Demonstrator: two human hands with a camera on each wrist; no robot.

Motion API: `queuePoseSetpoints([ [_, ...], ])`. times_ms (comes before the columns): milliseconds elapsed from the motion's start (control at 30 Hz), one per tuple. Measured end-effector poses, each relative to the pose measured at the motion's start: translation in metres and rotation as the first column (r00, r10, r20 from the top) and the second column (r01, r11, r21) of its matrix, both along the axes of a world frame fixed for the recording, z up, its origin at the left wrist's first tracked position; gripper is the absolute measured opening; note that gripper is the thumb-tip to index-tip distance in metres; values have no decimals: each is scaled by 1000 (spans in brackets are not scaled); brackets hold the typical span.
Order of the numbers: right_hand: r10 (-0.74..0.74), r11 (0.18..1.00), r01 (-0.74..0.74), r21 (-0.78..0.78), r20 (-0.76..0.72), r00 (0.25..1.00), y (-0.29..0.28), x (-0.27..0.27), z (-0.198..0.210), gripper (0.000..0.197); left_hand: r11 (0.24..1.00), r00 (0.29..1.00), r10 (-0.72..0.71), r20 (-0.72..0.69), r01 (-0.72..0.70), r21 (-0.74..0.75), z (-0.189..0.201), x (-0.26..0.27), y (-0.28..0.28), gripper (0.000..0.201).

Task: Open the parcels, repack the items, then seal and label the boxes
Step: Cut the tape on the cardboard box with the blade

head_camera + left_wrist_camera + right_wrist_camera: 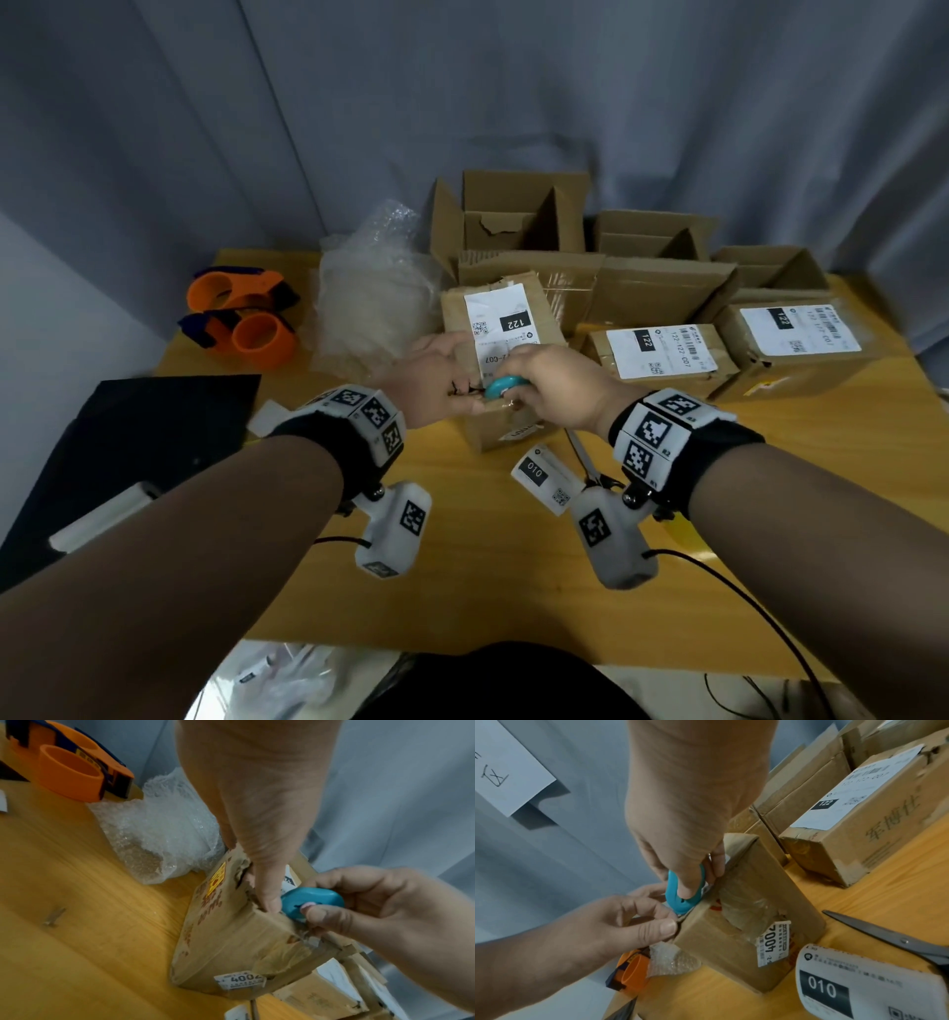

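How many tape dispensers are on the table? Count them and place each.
2. One tape dispenser lies far left on the table; the second dispenser sits just in front.

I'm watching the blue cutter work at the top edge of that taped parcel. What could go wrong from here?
1. The left hand pinches the taped brown cardboard parcel at its corner, right beside the small blue plastic cutter in the right hand; a slip could nick the fingers.
2. The parcel is steadied only at that corner, so it may shift.
3. Cutting deep might damage the unseen contents.
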State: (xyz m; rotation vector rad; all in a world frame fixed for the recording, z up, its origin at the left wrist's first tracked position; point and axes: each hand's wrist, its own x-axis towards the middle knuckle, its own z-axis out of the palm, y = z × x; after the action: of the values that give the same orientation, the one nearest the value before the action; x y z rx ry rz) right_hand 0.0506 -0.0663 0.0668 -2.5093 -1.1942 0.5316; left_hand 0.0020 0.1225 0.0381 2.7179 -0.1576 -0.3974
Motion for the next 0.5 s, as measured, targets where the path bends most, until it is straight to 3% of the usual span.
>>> queuePoseSetpoints([
  [267, -203, 979, 203, 16, -39, 978, -20, 1, -1, 20, 975, 986, 154, 65, -141, -175, 0, -6, -15, 23],
  [500, -147, 989, 147, -30, 13, 989, -16, -6, -1, 17, 966, 983, 181, 45, -169, -194, 0, -1, -19, 25],
])
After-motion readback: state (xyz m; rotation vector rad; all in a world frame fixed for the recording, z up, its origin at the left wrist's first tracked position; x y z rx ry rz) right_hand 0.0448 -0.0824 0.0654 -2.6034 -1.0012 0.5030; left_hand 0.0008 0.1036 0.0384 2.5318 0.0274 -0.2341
